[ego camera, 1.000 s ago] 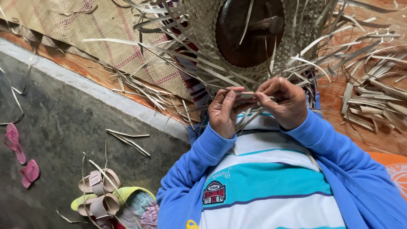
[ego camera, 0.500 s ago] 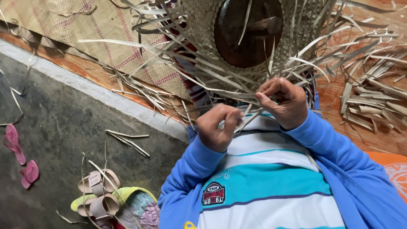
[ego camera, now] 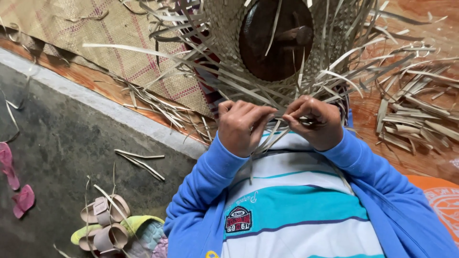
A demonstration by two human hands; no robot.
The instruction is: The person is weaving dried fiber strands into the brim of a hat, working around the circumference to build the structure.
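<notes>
Left of the woven hat (ego camera: 229, 28), pink sandals (ego camera: 14, 186) and tan slippers (ego camera: 103, 224) lie on the grey floor (ego camera: 57, 143). Just below the hat's unfinished rim, the left hand (ego camera: 241, 126) has uncurled from the fist of half a second ago and now pinches a pale straw strip (ego camera: 272, 114), fingers meeting the right hand (ego camera: 318, 119), which nips the same strand: a fresh plait looks underway. The hat is tan, loose-ended, over a dark round block (ego camera: 277, 38). Right of it lie spare strips (ego camera: 411, 114).

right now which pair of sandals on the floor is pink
The pink sandals at the far left edge; the other pair, the beige strapped sandals, lies lower, on a rag.
</notes>
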